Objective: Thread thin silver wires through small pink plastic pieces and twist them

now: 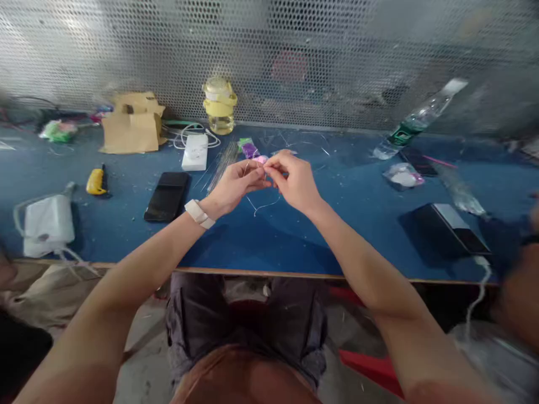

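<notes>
So nearest is the bare blue tabletop (269, 241), then a thin, pale, wire-like strand (263, 207) dangling in a loop right under both hands. Flat black phone (167, 196) sits left of the wrist with the white band (199, 214). Left hand (236, 182) and right hand (295, 178) meet fingertip to fingertip, both in a narrow pinch on the strand. Small pink piece (261, 159) just past the fingertips, can't tell if it's touching. Behind: bundle of thin metallic wires (223, 163), little purple-and-green packet (249, 148), yellow-lidded clear bottle (220, 106), perforated metal panel (269, 67).
</notes>
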